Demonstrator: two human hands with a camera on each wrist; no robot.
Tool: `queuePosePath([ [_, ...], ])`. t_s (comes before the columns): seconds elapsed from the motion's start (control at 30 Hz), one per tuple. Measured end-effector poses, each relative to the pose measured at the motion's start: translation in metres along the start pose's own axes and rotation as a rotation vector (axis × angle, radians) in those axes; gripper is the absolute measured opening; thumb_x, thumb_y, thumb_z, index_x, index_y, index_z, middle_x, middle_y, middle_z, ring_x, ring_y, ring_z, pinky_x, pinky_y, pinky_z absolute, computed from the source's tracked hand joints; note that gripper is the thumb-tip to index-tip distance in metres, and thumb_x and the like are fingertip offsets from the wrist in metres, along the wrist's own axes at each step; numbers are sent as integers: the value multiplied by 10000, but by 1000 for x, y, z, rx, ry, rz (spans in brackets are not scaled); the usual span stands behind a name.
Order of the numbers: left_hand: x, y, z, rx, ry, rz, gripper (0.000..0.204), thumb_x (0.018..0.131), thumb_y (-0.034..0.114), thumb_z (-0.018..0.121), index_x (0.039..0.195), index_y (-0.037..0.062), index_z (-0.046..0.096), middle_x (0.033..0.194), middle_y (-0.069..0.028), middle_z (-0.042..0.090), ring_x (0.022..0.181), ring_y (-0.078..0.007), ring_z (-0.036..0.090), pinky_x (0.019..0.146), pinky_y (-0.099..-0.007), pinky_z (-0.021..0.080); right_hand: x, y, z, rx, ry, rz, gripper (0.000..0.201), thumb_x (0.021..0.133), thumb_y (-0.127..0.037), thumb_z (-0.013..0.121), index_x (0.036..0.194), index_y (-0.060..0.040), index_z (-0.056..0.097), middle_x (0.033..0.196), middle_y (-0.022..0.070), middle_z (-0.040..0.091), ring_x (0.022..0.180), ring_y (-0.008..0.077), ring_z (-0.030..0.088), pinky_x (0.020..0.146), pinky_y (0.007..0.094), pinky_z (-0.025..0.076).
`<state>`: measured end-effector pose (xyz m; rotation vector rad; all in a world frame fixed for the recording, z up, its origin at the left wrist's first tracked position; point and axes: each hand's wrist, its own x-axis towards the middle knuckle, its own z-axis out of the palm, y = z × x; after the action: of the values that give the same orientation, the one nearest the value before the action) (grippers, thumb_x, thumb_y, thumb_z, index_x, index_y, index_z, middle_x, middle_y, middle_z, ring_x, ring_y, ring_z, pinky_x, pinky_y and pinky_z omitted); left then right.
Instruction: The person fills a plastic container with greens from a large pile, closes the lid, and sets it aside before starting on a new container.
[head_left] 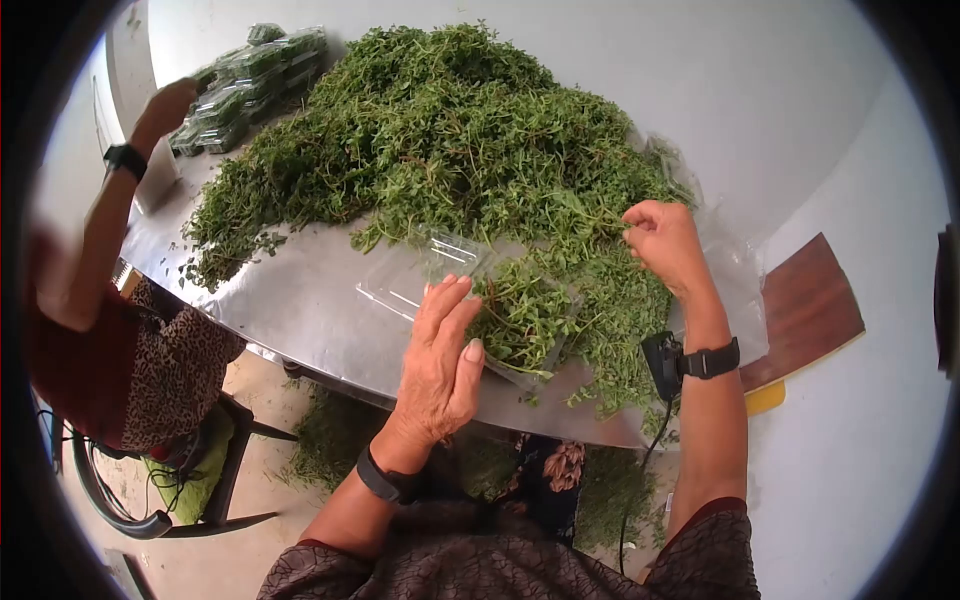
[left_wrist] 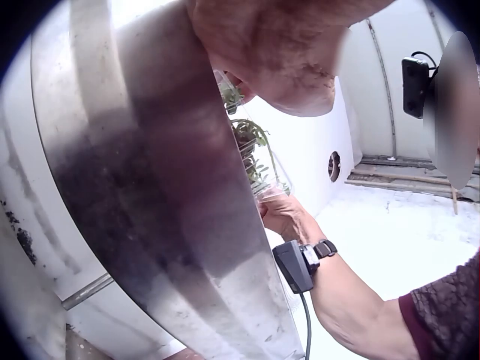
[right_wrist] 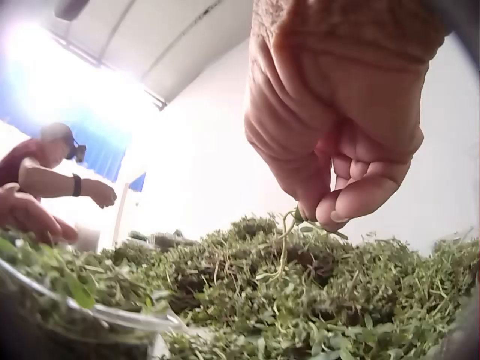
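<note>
A large heap of leafy green sprigs [head_left: 450,130] covers the metal table [head_left: 290,290]. My right hand [head_left: 665,245] is over the heap's right side; in the right wrist view that hand [right_wrist: 341,127] pinches a thin green sprig [right_wrist: 283,244] between thumb and fingertips. An open clear plastic box [head_left: 385,285] lies at the table's near edge, its near half holding greens [head_left: 520,310]. Beside that box my left hand [head_left: 435,370] is raised, fingers extended and holding nothing that shows. The left wrist view has the left hand [left_wrist: 277,52] large at the top.
Filled clear boxes [head_left: 250,85] are stacked at the back left. Another person's arm [head_left: 110,220] reaches toward them. Clear plastic [head_left: 735,270] and a brown board [head_left: 810,310] lie at the right. A chair [head_left: 215,480] stands below on the left.
</note>
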<state>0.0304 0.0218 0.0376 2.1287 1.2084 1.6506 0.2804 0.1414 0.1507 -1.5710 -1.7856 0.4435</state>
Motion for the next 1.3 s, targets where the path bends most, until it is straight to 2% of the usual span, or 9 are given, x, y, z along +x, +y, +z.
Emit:
queuePosePath([
  [0.1, 0, 0, 0, 4, 0, -5, 374, 915, 137, 452, 1238, -45, 497, 1337, -215, 458, 1316, -404, 371, 1132, -524, 225, -22, -24, -7, 48, -78, -78, 137, 815, 1, 603, 942, 35, 641, 720, 21, 607, 616, 67, 556, 517, 208, 435],
  [0.37, 0, 0, 0, -12, 7, -16, 388, 927, 151, 438, 1262, -43, 466, 1343, -218, 447, 1316, -403, 367, 1131, -513, 226, -72, -50, 10, 140, -295, -140, 197, 784, -22, 661, 979, 7, 666, 753, 56, 649, 649, 97, 576, 592, 269, 471],
  [0.53, -1, 0, 0, -60, 51, -37, 407, 952, 190, 409, 1285, -39, 455, 1372, -218, 431, 1328, -395, 356, 1135, -486, 224, -83, -41, 12, -14, -172, -275, 282, 802, -48, 656, 1084, -30, 656, 911, 147, 679, 725, 220, 661, 665, 310, 522],
  [0.67, -2, -2, -1, -69, 97, -33, 412, 956, 195, 407, 1297, -32, 455, 1388, -215, 428, 1342, -387, 347, 1136, -476, 222, -102, -38, 10, -25, -217, -268, 310, 804, -53, 652, 1114, -30, 645, 962, 166, 675, 772, 249, 664, 679, 311, 532],
  [0.77, -1, -4, -2, -57, 130, -29, 410, 952, 188, 408, 1299, -25, 462, 1387, -207, 440, 1349, -382, 346, 1140, -483, 208, -119, -37, 14, 3, -212, -247, 335, 799, -69, 663, 1131, -29, 640, 1056, 183, 660, 882, 288, 656, 761, 348, 533],
  [0.83, -1, -4, -2, -33, 137, -38, 410, 950, 185, 402, 1298, -22, 468, 1375, -203, 456, 1349, -382, 351, 1142, -494, 194, -130, -33, 16, -150, -139, -489, 368, 780, -85, 689, 1142, -34, 640, 1142, 192, 635, 987, 329, 628, 863, 389, 506],
  [0.87, 0, -4, -1, -34, 136, -36, 410, 950, 185, 402, 1298, -22, 468, 1375, -203, 456, 1349, -382, 351, 1142, -494, 194, -137, -37, 17, -109, -164, -445, 395, 752, -98, 719, 1137, -43, 647, 1163, 191, 629, 1056, 352, 598, 929, 406, 472],
  [1.07, 2, -2, -2, -17, 105, -29, 463, 980, 279, 319, 1315, 10, 491, 1392, -182, 462, 1361, -354, 345, 1145, -500, 170, -146, -38, 36, -110, -105, -539, 328, 744, -69, 716, 1065, -26, 671, 1158, 178, 632, 1067, 337, 580, 902, 409, 482],
  [1.3, 6, 8, 3, 335, -178, 145, 501, 907, 303, 467, 1305, -1, 493, 1390, -179, 448, 1360, -363, 326, 1145, -562, 107, -133, -22, 52, -43, -59, -577, 161, 757, -29, 686, 916, 1, 692, 1055, 159, 671, 980, 322, 609, 836, 398, 501],
])
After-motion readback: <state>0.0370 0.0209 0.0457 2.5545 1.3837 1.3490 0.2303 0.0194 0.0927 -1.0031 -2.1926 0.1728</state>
